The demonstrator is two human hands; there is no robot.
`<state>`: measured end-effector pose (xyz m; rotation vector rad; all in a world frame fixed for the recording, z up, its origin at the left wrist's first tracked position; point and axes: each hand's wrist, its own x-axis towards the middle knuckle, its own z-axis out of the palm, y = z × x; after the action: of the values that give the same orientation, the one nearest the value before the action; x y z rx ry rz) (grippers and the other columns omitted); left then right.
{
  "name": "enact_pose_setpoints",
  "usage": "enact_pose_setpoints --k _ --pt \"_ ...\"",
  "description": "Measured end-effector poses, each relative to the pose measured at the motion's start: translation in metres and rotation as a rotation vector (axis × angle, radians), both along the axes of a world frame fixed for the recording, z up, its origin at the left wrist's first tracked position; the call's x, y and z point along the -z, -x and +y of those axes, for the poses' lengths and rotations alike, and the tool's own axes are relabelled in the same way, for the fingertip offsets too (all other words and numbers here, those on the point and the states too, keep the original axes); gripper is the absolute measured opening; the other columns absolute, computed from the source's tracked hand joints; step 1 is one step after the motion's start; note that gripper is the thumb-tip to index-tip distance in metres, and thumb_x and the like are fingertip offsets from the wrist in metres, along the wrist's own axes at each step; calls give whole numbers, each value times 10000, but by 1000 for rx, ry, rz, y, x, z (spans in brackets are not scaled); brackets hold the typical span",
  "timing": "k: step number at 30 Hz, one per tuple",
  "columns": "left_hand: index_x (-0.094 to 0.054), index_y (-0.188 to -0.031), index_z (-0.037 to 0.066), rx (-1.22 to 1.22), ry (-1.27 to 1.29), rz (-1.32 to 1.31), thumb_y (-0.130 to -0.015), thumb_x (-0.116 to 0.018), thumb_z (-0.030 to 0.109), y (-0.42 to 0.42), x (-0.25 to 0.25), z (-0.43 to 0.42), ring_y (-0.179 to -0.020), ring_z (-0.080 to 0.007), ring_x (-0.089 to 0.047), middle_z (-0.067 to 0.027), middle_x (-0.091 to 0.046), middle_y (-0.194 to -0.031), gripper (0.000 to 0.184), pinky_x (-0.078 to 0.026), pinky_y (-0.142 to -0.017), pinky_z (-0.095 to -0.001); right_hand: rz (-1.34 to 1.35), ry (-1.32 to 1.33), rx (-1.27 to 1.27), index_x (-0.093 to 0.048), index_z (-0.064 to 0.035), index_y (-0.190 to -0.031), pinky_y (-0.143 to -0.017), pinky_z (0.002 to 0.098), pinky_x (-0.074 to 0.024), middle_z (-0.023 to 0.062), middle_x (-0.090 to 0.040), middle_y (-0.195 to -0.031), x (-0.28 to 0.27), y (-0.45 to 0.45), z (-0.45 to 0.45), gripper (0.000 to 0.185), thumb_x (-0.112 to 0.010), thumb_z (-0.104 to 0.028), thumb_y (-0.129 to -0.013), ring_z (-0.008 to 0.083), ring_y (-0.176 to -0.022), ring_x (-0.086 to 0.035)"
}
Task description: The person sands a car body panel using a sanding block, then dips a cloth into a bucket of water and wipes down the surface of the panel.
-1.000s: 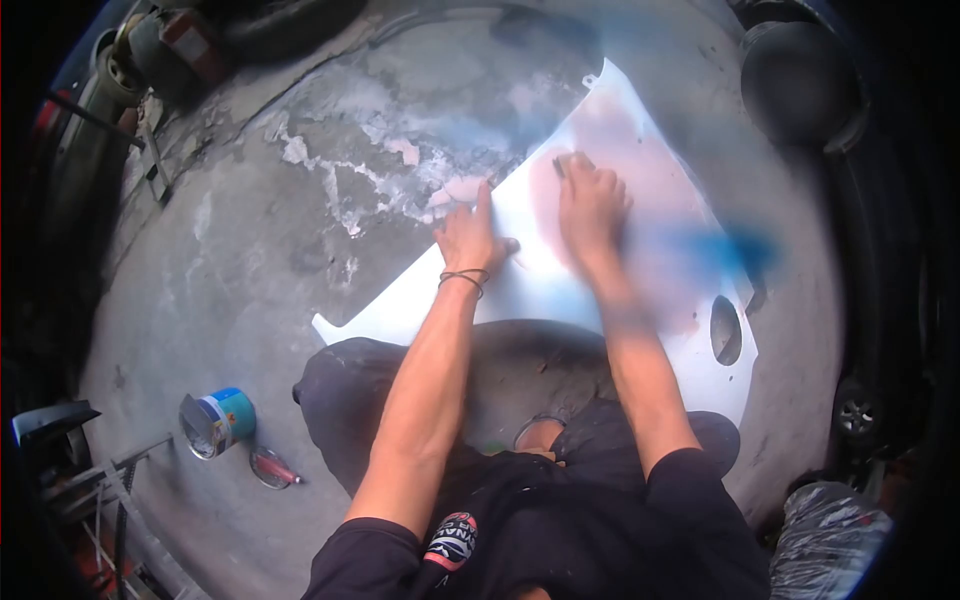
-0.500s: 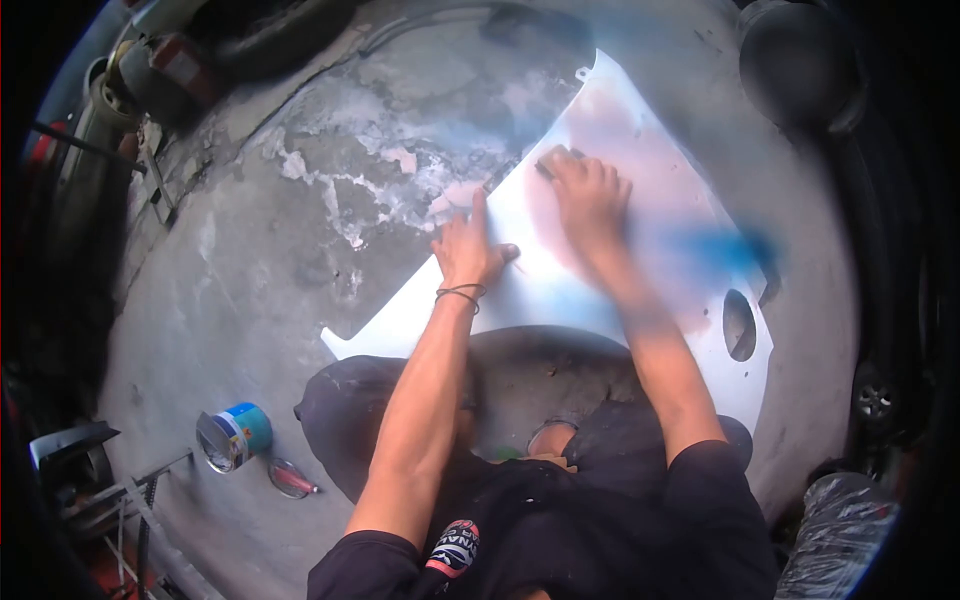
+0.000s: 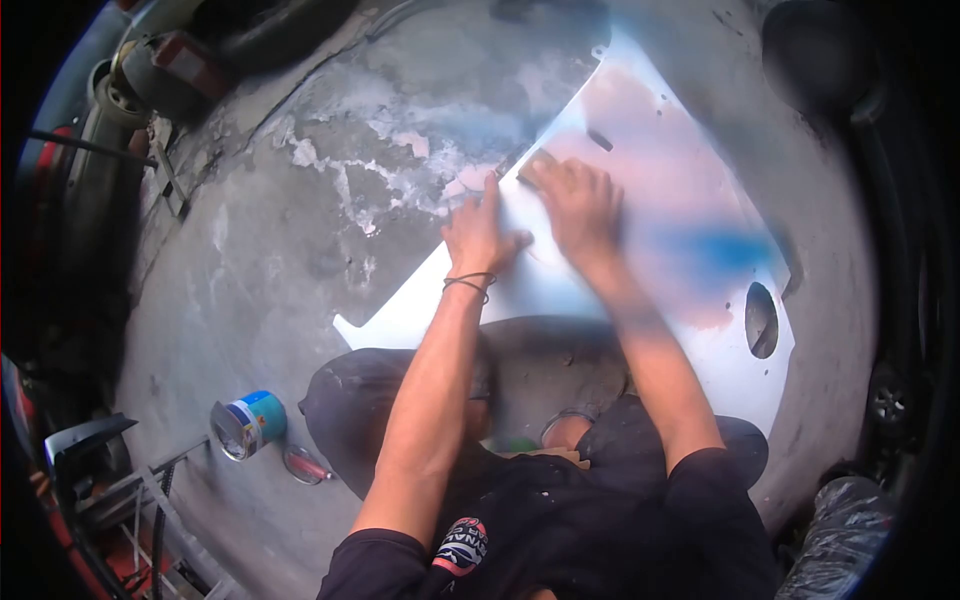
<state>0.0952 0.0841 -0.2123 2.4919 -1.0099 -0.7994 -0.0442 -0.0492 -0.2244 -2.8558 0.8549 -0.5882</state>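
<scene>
- R hand [image 3: 583,205] is gripping small block [image 3: 538,168] on white panel [image 3: 680,195], nr edge
- L hand [image 3: 480,232] is resting on same edge, fingers [image 3: 489,198] spread
- Panel's lying by person's knees [image 3: 355,398]
- Blue can [image 3: 257,422] is sitting on floor [image 3: 230,300], off L

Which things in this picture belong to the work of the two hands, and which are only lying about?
In use:
white panel, with the left hand at its edge
small block, in the right hand

Apparently just lying about:
blue tin
red object beside it
metal frame, lower left
</scene>
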Motion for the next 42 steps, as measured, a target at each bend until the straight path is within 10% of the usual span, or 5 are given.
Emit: enact_pose_setpoints --k 6,27,29,35,42 --pt "-312 -1765 188 -35 77 -99 -775 -930 477 5 10 8 -1350 -422 -619 -221 -671 -1391 1203 -456 -1128 -587 8 42 300 -613 -316 -1569 -1075 607 -443 118 -644 -1373 -18 -45 -66 531 -705 -350 -1047 401 -1265 -586" --pt "-381 -1725 228 -67 144 -62 -767 -943 470 5 11 12 -1333 -428 -642 -194 -685 -1433 1137 -460 -1138 -628 101 95 71 -674 -318 -1527 -1070 555 -448 141 -645 -1355 -41 -21 -9 519 -739 -287 -1013 380 -1248 -602" --pt "-333 -1756 234 -26 134 -65 -800 -911 440 1 8 13 -1370 -415 -635 -232 -679 -1433 1136 -445 -1169 -601 -115 361 0 -715 -154 -1324 -924 580 -539 109 -735 -1103 -40 -18 2 313 -657 -220 -1024 409 -1017 -691" --pt "-313 -1769 221 81 169 97 -841 -874 365 -19 18 18 -1398 -431 -615 -232 -664 -1455 1094 -482 -1173 -539 -86 166 -307 -780 -157 -1243 -933 471 -568 71 -791 -1103 -68 119 34 295 -589 -101 -1026 342 -1007 -723" --pt "-287 -1775 104 109 202 93 -843 -848 285 -23 27 14 -1433 -416 -611 -280 -636 -1521 1102 -484 -1203 -443 -17 134 -6 -741 -248 -1357 -980 536 -481 72 -683 -1251 -29 66 52 406 -665 -102 -986 336 -1117 -627"
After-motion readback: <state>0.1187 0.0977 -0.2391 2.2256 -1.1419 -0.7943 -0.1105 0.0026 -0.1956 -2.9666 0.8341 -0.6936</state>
